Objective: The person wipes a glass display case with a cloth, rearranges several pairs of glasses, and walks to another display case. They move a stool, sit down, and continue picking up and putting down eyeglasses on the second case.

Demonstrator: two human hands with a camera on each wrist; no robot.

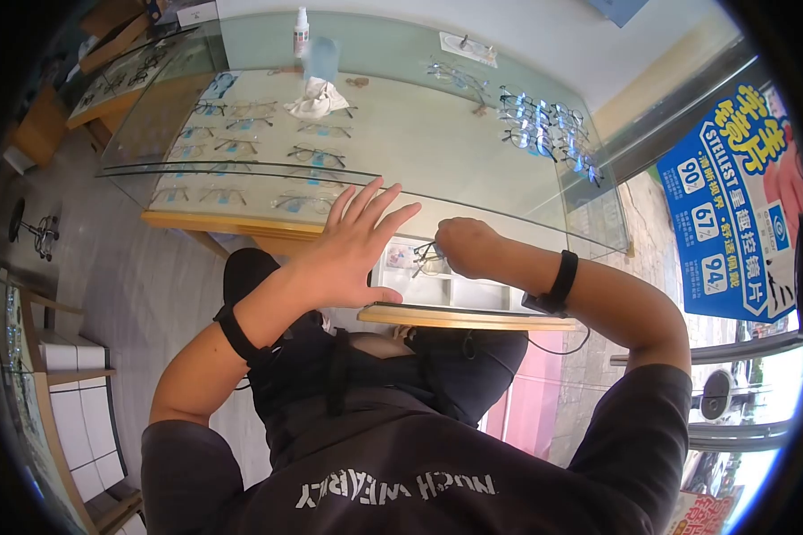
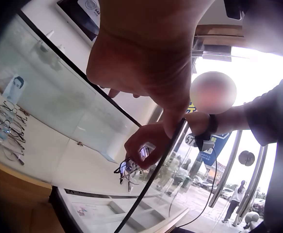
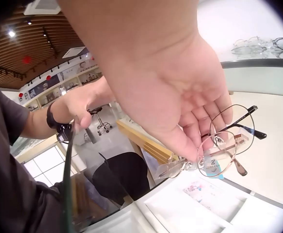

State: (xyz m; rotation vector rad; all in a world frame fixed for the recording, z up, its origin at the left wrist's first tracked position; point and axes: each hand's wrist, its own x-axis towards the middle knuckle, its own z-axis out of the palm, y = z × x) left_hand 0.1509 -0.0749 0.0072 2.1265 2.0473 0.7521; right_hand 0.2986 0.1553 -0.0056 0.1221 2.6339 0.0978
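In the head view my right hand (image 1: 473, 248) holds eyeglasses (image 1: 426, 259) above a white compartment drawer (image 1: 426, 291). The right wrist view shows a dark-rimmed pair (image 3: 253, 131) and a rose-gold pair (image 3: 242, 167) together at the curled fingertips and thumb, lenses hanging below. A blue tag (image 3: 213, 170) shows behind one lens. My left hand (image 1: 352, 254) is spread with straight fingers over the counter's front, left of the drawer. Its thumb lies right at the edge of an upright glass pane (image 3: 69, 189) in the right wrist view. Nothing is in that hand.
The glass display counter (image 1: 437, 192) holds rows of glasses (image 1: 317, 157) at left and more glasses (image 1: 544, 125) at right. A white cloth (image 1: 317, 98) and spray bottle (image 1: 301, 34) stand at the back. A cable (image 1: 562, 349) hangs by my right wrist. A blue poster (image 1: 732, 214) is at right.
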